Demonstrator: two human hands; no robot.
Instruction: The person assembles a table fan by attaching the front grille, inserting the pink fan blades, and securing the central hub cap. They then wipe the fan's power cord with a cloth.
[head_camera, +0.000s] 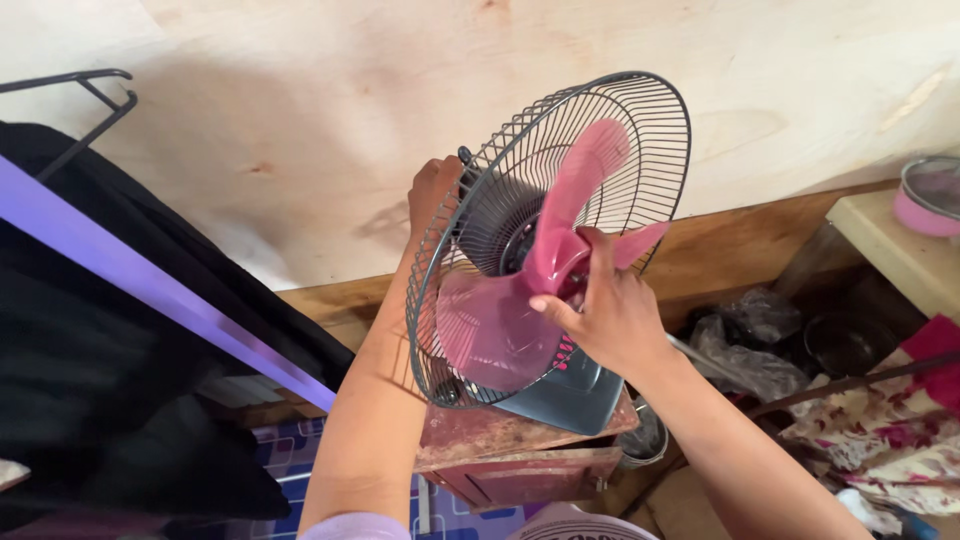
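- Plywood wall (300, 90) is backing the scene.
- Fan (520, 270) is being steadied from behind by the left hand (432, 190), fingers clenched on its grille.
- Pink blade (560, 250) is being pinched at the hub by the right hand (610, 320).

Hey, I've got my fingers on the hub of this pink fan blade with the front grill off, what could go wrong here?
With no front cover, the pink blade is bare under your right hand; if it spun, fingers could get hit.

The fan base sits on a small worn red box, near its edge; pressure might tip it.

Your left hand grips behind the wire grill; fingers could pinch or scrape there.
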